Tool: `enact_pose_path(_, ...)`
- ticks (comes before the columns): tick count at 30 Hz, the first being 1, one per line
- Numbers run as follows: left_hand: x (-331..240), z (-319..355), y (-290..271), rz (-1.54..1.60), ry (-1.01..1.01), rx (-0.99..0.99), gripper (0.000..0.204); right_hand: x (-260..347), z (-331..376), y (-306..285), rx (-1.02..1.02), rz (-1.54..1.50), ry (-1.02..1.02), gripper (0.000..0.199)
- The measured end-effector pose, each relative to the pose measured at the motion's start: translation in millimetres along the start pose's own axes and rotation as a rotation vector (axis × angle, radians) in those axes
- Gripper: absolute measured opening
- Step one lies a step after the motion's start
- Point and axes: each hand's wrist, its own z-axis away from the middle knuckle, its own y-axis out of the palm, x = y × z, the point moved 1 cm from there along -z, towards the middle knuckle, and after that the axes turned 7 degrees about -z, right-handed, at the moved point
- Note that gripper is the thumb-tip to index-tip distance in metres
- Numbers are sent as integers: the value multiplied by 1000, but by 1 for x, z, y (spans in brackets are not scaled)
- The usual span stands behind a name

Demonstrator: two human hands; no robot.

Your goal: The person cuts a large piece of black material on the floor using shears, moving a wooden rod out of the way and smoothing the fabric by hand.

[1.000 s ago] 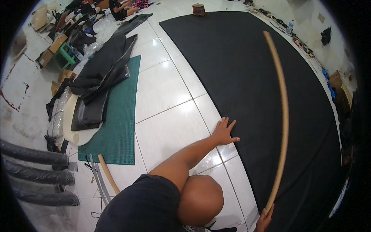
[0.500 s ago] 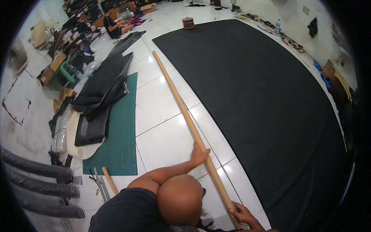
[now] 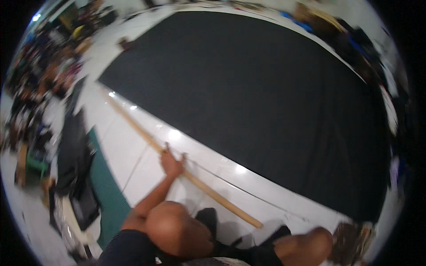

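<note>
A long, slim tan pole (image 3: 213, 193) lies slantwise over the white tiled floor, roughly along the near edge of a wide black sheet of material (image 3: 248, 102). My left hand (image 3: 172, 163) rests across the pole's middle, its thumb and a finger stretched apart beyond it; motion blur softens the fingers. The pole's near end is by my knees, and its far end reaches toward the sheet's left corner. My right hand is out of view.
At left are folded black material (image 3: 73, 150), a green cutting mat (image 3: 104, 190) and a green stool (image 3: 37, 165). Blurred clutter fills the far left. A brown object (image 3: 125, 43) stands at the sheet's far left edge. Cartons and bundles (image 3: 328, 29) line the wall.
My view has swung to the right. My right hand has left the pole's near end and the picture. My left hand's fingers have spread from their grip on the pole.
</note>
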Motion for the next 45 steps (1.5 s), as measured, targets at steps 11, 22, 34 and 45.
enact_pose_path(11,-275,28,-35,-226,1253,442,50,-19,104,57,23,-291,283,24)
enact_pose_path(22,-382,246,77,131,1550,394,47,17,115,20,32,-360,358,35)
enact_pose_path(34,-386,253,84,169,1518,348,35,41,80,-2,104,-351,390,48)
enact_pose_path(45,-388,259,78,282,1373,436,16,95,38,-2,237,-281,409,60)
